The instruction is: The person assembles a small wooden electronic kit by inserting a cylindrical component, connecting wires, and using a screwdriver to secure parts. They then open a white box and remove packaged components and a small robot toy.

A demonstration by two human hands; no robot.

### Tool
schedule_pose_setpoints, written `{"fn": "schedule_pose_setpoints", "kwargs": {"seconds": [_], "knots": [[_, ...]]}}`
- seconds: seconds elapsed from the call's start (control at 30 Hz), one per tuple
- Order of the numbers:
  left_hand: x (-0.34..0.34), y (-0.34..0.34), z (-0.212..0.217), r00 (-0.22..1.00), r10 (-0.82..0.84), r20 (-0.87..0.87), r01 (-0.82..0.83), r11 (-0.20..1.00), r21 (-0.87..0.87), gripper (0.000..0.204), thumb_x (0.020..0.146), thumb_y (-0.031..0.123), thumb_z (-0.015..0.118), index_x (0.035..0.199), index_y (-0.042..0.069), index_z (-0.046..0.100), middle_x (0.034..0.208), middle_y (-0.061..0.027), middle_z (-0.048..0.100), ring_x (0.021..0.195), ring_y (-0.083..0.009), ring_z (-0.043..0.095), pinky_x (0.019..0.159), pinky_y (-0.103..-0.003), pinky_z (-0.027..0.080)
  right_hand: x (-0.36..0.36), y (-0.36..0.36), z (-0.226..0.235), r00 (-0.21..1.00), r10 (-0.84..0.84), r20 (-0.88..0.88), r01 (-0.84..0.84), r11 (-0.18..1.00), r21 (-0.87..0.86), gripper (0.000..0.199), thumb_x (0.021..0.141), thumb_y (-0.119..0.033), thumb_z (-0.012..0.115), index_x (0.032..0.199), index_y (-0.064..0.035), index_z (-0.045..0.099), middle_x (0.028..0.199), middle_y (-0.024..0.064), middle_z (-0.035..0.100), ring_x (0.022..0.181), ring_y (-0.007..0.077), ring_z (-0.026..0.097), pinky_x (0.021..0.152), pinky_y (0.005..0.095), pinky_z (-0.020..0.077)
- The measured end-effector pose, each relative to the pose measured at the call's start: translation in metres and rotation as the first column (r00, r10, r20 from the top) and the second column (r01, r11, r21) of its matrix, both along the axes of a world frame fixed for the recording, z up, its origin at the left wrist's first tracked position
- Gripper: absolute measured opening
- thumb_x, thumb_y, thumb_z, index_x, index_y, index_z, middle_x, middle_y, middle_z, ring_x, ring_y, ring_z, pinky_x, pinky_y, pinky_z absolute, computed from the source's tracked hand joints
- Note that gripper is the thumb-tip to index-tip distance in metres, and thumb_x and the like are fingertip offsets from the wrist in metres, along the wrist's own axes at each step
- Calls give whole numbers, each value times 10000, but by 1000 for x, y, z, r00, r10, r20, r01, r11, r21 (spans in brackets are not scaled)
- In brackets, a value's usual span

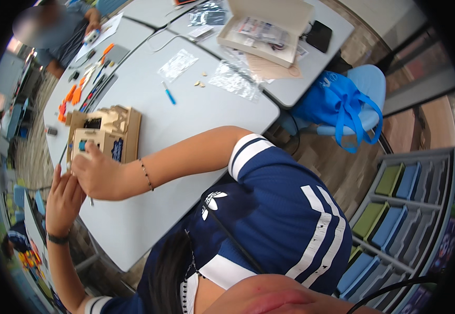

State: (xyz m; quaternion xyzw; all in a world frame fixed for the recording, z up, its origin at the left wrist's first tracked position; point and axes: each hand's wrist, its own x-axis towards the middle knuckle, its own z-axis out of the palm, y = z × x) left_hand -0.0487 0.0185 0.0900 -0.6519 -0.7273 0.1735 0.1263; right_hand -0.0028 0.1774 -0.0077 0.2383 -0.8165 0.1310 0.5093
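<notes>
Grey table (196, 120) spans the upper left. Blue bag (337, 104) sits on a light-blue chair to its right. Open cardboard box (266, 29) lies at the far edge.

Wooden model (104, 133) stands near the table's left edge. Right hand (97, 175) rests against its lower side, fingers curled on it. Left hand (64, 201), just beside, fingers closed narrow around a thin dark tool (63, 154) pointing up at the model.

Small blue pen (169, 94) lies mid-table.

Light wooden laser-cut model (113, 132) on grey desk (196, 120); blue-handled screwdriver (168, 93) right of it, open cardboard box (266, 29) farther behind.
</notes>
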Motion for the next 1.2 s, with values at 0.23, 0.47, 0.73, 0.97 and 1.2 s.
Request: {"fn": "schedule_pose_setpoints", "kwargs": {"seconds": [0.23, 0.47, 0.73, 0.97, 1.2], "knots": [[3, 19, 4, 999, -36, -37, 41, 991, 128, 94, 748, 61, 585, 840, 40, 591, 786, -51, 514, 857, -214, 572, 1081, -444, 315, -6, 33, 11, 982, 108, 155, -116, 992, 41, 130, 686, -213, 594, 643, -100, 641, 759, 57, 563, 830, 230, 513, 710, 477, 350], [17, 16, 2, 997, 67, 34, -74, 962, 264, 181, 776, 81, 620, 957, 62, 612, 849, -43, 550, 868, -199, 574, 1095, -451, 284, 5, 73, 39, 923, 178, 342, -196, 980, 19, 119, 665, -217, 630, 621, -108, 650, 740, 15, 578, 804, 188, 526, 710, 395, 326], [16, 21, -1, 998, 60, 28, -65, 968, 241, 138, 764, 41, 587, 896, 76, 600, 811, -45, 543, 876, -188, 570, 1110, -437, 281, 1, 55, 24, 929, 289, 231, -283, 957, -60, 130, 663, -199, 645, 585, -98, 621, 696, 10, 542, 775, 185, 500, 708, 397, 315], [15, 21, -2, 999, 16, -49, -5, 975, 220, 128, 758, 34, 578, 882, 65, 585, 815, -55, 555, 878, -198, 572, 1109, -433, 287, -3, 40, 10, 987, 158, -30, -156, 986, 52, 126, 643, -170, 654, 585, -85, 581, 711, 6, 527, 762, 182, 485, 722, 414, 309], [16, 21, -2, 1000, 22, 5, -22, 970, 242, 129, 756, 44, 586, 883, 63, 590, 782, -56, 551, 852, -201, 573, 1105, -438, 290, -2, 37, 10, 986, 166, -22, -165, 986, 31, 107, 613, -150, 640, 582, -83, 563, 703, 10, 507, 762, 182, 474, 738, 422, 305]]}}
